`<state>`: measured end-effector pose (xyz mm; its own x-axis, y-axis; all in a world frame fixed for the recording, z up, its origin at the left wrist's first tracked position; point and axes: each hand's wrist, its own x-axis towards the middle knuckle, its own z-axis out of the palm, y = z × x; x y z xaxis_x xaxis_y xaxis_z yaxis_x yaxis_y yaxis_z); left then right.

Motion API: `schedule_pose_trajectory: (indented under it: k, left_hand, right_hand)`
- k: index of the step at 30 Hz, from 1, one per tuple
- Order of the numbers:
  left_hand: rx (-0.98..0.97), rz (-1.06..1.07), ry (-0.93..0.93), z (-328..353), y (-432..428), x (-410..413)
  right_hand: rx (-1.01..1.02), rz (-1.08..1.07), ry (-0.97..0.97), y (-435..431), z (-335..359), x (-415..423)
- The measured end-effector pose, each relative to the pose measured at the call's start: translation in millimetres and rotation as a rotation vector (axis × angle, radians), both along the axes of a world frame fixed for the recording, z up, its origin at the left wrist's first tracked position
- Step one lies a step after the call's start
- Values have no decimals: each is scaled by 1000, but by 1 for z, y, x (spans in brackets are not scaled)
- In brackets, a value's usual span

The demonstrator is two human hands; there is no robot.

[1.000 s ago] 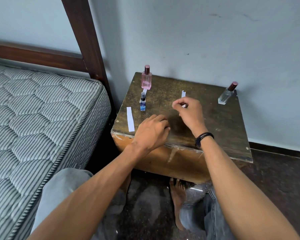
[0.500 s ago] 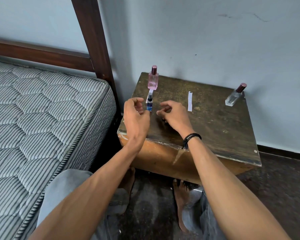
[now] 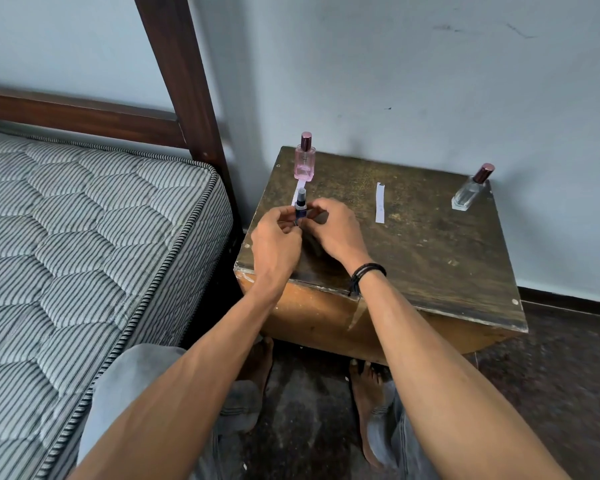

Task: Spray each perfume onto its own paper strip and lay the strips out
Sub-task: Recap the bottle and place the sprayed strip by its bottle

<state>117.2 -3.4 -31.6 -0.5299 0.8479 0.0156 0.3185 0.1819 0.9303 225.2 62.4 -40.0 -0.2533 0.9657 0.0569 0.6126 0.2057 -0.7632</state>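
Wood table lies under both hands. Left hand and right hand meet, fingers curled. Just beyond them stands the pink bottle; the clear bottle stands well off to the right hand's right. Both hands pinch the small blue spray bottle, upright between them. One paper strip lies behind it, another strip right of the right hand. This looks like readying the blue bottle; next it needs its own strip at the nozzle.
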Motion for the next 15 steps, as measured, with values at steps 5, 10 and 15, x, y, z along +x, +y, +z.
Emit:
schedule_pose_trajectory:
  k: [5,10,15]
  left_hand:
    - [8,-18,-9,0,1,4]
    - [12,-46,-47,1,7,13]
    - [32,-82,-68,6,15,31]
  right_hand:
    - [-29,-11,53,2,-1,4]
    - [-58,-32,117,6,-2,13]
    - [-47,-77,164,10,2,28]
